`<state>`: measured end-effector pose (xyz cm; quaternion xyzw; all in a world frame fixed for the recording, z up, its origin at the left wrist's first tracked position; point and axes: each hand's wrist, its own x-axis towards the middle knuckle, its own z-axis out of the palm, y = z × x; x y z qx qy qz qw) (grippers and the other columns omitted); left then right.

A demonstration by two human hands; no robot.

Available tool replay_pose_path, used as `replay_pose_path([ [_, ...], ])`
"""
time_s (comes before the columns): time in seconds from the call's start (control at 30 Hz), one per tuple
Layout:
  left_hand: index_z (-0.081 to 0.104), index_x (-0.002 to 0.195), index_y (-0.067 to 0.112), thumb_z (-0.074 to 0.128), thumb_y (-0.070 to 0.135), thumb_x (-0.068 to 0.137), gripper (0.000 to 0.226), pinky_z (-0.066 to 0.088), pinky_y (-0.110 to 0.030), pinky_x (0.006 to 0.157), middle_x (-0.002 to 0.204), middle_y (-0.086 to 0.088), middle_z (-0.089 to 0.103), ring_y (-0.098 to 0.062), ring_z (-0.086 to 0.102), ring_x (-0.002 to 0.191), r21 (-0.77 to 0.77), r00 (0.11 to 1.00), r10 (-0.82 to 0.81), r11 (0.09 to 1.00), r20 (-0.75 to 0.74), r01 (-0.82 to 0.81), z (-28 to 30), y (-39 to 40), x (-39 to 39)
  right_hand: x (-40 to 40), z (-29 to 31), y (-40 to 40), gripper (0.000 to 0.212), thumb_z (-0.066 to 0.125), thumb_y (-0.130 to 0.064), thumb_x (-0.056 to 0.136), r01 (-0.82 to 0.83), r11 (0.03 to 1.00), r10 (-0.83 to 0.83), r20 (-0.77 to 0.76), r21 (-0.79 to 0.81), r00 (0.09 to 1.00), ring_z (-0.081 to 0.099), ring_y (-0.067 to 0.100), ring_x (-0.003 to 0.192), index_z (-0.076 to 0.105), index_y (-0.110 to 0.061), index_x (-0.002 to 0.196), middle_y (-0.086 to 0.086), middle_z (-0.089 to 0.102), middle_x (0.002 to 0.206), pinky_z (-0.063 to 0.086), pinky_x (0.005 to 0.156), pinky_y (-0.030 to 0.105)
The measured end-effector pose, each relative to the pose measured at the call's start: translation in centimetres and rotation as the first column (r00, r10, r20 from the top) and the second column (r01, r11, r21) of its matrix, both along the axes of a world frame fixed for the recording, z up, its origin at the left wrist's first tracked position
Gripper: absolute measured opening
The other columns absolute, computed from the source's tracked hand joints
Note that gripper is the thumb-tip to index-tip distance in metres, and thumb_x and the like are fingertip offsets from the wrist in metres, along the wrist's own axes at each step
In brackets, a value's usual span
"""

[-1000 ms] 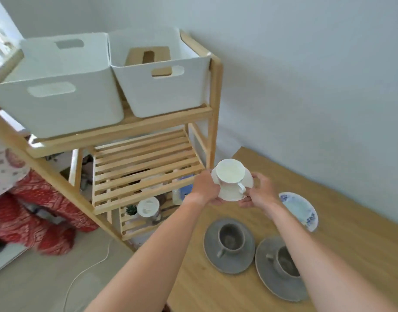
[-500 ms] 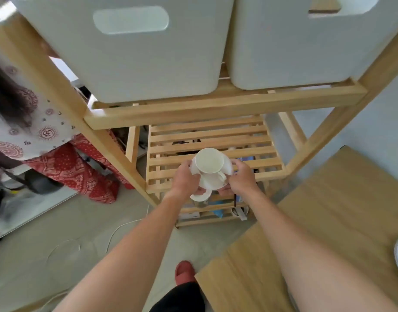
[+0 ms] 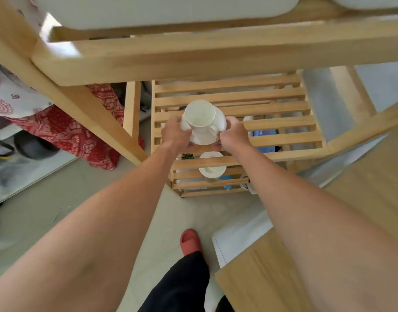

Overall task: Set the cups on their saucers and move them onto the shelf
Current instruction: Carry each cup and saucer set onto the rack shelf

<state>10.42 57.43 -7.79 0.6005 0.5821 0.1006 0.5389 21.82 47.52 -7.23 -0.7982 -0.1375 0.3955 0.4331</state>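
Observation:
A white cup [image 3: 200, 115] stands on a white saucer [image 3: 221, 122], its handle turned toward me. My left hand [image 3: 175, 136] grips the saucer's left edge and my right hand [image 3: 232, 136] grips its right edge. Both hold the set just above the front part of the slatted middle shelf [image 3: 272, 109] of the wooden rack. The other cups and saucers are out of view.
The rack's top rail [image 3: 193, 55] with white bins [image 3: 148, 10] overhangs close above. A white lidded jar [image 3: 212, 165] and small items sit on the lower shelf. The wooden table [image 3: 272, 278] is at the lower right. A person in red patterned clothing [image 3: 65, 131] is on the left.
The cup and saucer have travelled from above the table to over the middle shelf, and now sit lower and further in. My view has swung left and closer to the rack.

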Motion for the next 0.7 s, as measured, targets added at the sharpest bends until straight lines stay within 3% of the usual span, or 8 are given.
replay_pose_path([
  [0.13,0.049,0.114,0.018,0.065,0.004,0.093,0.03,0.065,-0.039,0.058,0.129,-0.013,0.058,-0.035,0.071,0.1,-0.047,0.998,0.047,0.998,0.044,-0.045,0.1,2.2,1.4,1.1,-0.3,2.0,0.024,0.053,0.003,0.092,0.08,0.997,-0.079,0.052,-0.007,0.995,0.074,0.026,0.076,0.055,-0.017,0.106,0.011,0.066,0.108,0.064,0.061,0.037],
  [0.3,0.05,0.109,0.018,0.066,0.008,0.094,0.025,0.06,-0.029,0.049,0.13,-0.014,0.058,-0.036,0.074,0.091,-0.019,0.995,0.079,0.997,0.064,-0.078,-0.1,3.6,2.3,2.1,-0.3,3.3,0.016,0.062,0.001,0.094,0.163,0.986,-0.164,0.039,0.03,0.986,0.074,0.023,0.065,0.057,-0.013,0.098,0.01,0.067,0.1,0.063,0.058,0.03],
  [0.4,0.052,0.112,0.017,0.064,0.013,0.097,0.019,0.058,-0.024,0.047,0.13,-0.014,0.058,-0.033,0.075,0.087,0.004,0.991,0.092,0.996,0.1,-0.093,-0.3,3.8,2.6,2.2,-0.6,3.7,0.01,0.062,-0.003,0.095,0.196,0.98,-0.197,0.041,0.033,0.98,0.073,0.02,0.06,0.058,-0.011,0.099,0.007,0.066,0.096,0.062,0.053,0.028],
  [0.53,0.052,0.13,0.012,0.054,0.02,0.102,0.029,0.058,-0.024,0.046,0.121,-0.013,0.061,-0.026,0.075,0.073,0.027,0.99,0.09,0.995,0.111,-0.093,0.2,3.1,2.3,1.9,-0.2,3.1,0.019,0.063,-0.017,0.097,0.192,0.979,-0.197,0.082,0.065,0.977,0.073,0.023,0.073,0.056,-0.01,0.113,0.006,0.062,0.105,0.062,0.055,0.029],
  [0.63,0.053,0.121,0.014,0.052,0.018,0.101,0.02,0.064,-0.039,0.063,0.114,-0.009,0.062,-0.031,0.071,0.094,0.164,0.983,0.133,0.975,0.125,-0.153,0.9,1.4,1.3,1.6,0.8,0.9,0.016,0.056,-0.023,0.092,0.162,0.98,-0.186,0.247,0.116,0.951,0.07,0.028,0.086,0.055,-0.018,0.108,0.006,0.065,0.098,0.062,0.073,0.043],
  [0.7,0.053,0.114,0.018,0.051,0.021,0.099,0.015,0.061,-0.05,0.081,0.108,-0.006,0.064,-0.032,0.069,0.099,0.223,0.983,0.142,0.961,0.118,-0.166,1.4,-0.8,0.4,1.9,1.9,-1.9,0.02,0.052,-0.023,0.09,0.126,0.985,-0.155,0.292,0.117,0.944,0.067,0.024,0.08,0.054,-0.02,0.11,0.008,0.066,0.091,0.059,0.073,0.039],
])
